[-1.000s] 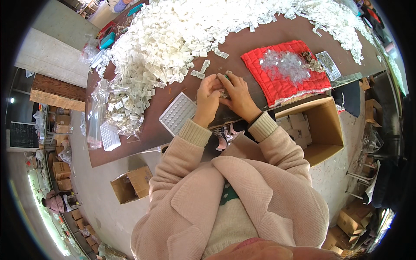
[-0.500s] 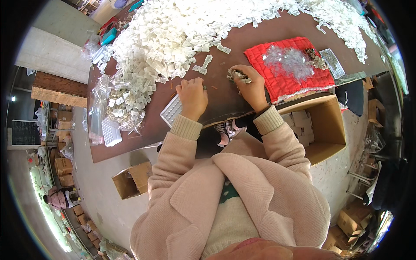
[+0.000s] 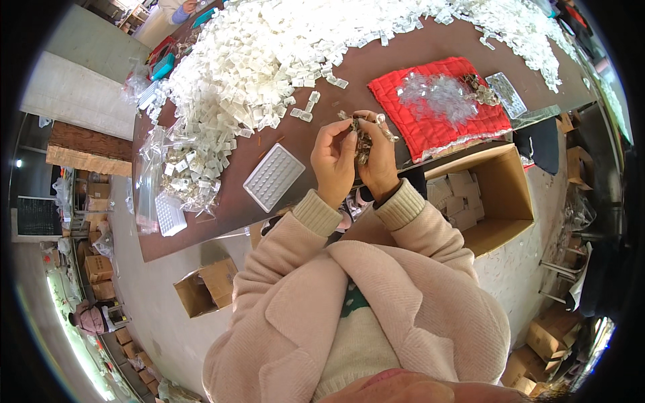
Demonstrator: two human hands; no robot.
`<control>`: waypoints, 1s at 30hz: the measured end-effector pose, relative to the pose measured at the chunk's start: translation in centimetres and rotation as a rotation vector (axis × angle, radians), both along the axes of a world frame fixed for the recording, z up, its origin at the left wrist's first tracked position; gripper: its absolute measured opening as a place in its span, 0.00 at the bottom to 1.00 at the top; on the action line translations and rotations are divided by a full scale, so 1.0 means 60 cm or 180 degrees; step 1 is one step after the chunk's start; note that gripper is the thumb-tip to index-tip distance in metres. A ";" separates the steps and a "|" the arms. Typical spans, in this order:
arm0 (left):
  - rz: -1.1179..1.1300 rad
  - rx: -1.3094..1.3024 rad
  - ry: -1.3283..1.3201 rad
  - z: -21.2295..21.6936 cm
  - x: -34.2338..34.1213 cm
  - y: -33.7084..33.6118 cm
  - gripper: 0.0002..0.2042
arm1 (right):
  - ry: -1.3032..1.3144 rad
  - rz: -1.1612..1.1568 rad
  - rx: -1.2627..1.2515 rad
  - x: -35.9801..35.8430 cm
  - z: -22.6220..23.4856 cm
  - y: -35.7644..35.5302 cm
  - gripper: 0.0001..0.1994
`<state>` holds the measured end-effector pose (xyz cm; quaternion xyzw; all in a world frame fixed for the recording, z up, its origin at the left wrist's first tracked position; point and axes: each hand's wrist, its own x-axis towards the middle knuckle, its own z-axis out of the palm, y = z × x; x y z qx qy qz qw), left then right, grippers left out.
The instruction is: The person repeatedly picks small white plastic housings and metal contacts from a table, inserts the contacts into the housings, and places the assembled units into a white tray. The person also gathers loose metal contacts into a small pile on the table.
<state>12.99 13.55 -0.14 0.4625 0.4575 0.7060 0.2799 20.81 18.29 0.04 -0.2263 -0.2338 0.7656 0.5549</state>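
Observation:
My right hand point(image 3: 380, 161) is closed round a bunch of small brownish, shiny pieces point(image 3: 363, 144), whose exact kind I cannot make out. Close against it, my left hand point(image 3: 334, 164) has thumb and fingers pinched together at the bunch; whatever is between those fingertips is too small to name. Both hands are over the table's near edge. A white tray with rows of small hollows point(image 3: 274, 178) lies flat on the table to the left of my left hand. To the right of my hands, a red quilted cloth point(image 3: 430, 141) carries a heap of clear plastic pieces point(image 3: 440, 97) and more brownish pieces point(image 3: 485, 93).
A large pile of small clear-white plastic boxes point(image 3: 235, 74) covers the brown table's point(image 3: 235, 201) far and left parts. A second white tray point(image 3: 170, 215) lies at the left. An open carton point(image 3: 507, 201) stands below the near edge. A co-worker's hand point(image 3: 189, 7) shows far left.
My left hand has left the white tray's far end and come right to meet my right hand, which has moved slightly left and nearer. The tray is now fully uncovered.

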 end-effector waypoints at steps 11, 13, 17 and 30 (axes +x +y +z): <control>0.0499 0.0003 0.0153 -0.018 0.012 -0.007 0.11 | 0.0340 0.0356 -0.0036 -0.004 0.030 -0.022 0.22; 0.0648 0.0084 0.0551 -0.014 0.017 -0.011 0.11 | 0.0212 0.0379 0.0017 0.000 0.030 -0.023 0.20; 0.1106 0.0278 0.1742 0.005 0.013 -0.013 0.12 | -0.0089 0.0064 0.0087 0.006 0.015 -0.023 0.15; 0.0788 0.0755 0.1736 0.001 0.035 -0.024 0.11 | 0.0047 0.0229 -0.0224 0.041 0.027 -0.055 0.20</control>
